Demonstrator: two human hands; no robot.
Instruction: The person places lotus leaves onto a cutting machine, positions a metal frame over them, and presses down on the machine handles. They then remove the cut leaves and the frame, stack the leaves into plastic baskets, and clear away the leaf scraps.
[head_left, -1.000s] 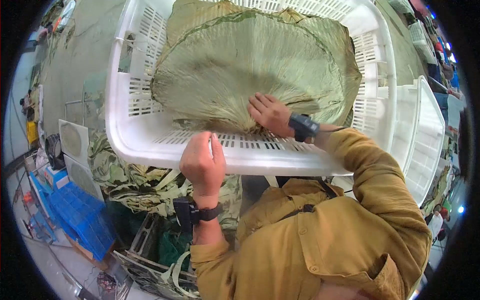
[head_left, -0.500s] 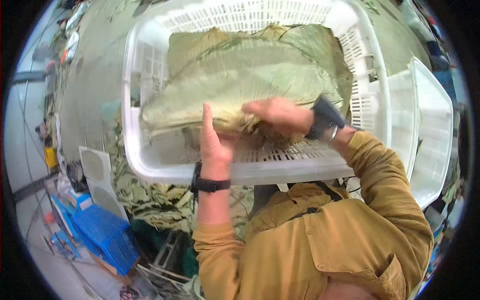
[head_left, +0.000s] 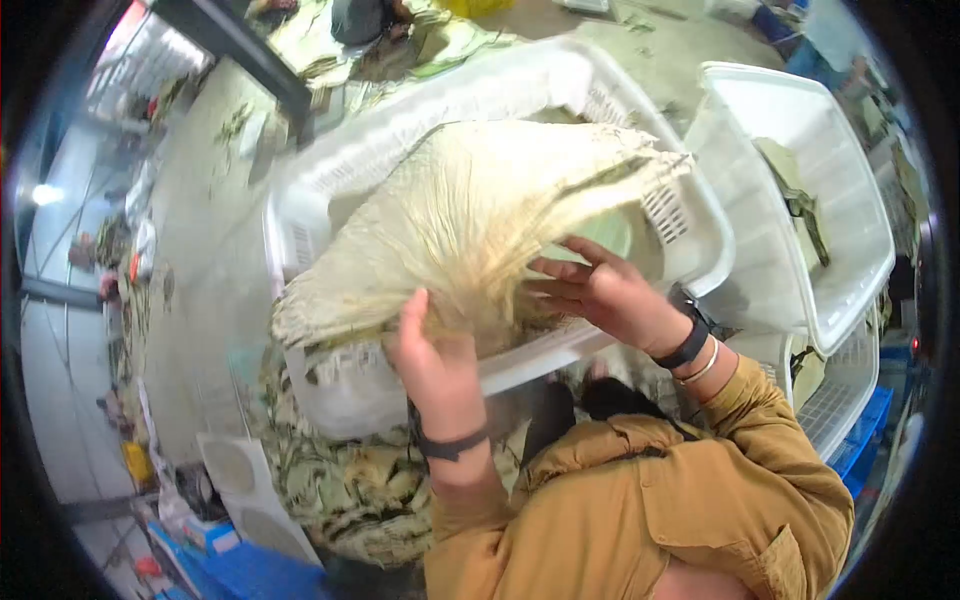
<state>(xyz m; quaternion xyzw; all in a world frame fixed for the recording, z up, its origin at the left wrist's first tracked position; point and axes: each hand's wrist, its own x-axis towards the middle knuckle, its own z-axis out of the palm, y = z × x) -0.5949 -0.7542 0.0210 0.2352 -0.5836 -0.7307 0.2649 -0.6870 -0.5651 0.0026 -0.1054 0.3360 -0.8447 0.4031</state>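
Observation:
A fanned stack of large, pale green dried leaves [head_left: 480, 190] spreads over a white slotted plastic basket [head_left: 360, 165]. My left hand [head_left: 438, 370] is at the gathered lower end of the stack, its thumb up against the leaves and its other fingers hidden beneath them. On the right side of that gathered end is my right hand [head_left: 610, 295], fingers spread and slightly bent, their tips near the leaf edges. Both wrists carry dark bands. The gathered end is blurred by motion.
White bins [head_left: 840, 200] with a few leaves stand at the right. Loose leaves [head_left: 370, 490] lie below the basket. Blue boxes [head_left: 255, 572] are at the lower left. A dark post [head_left: 240, 60] rises at the upper left, and a person [head_left: 365, 18] is at the top.
The leaf stack is lifted and fanned wider above the basket. My right hand has opened and moved lower. The view has turned, so the basket appears tilted and more of the right bins shows.

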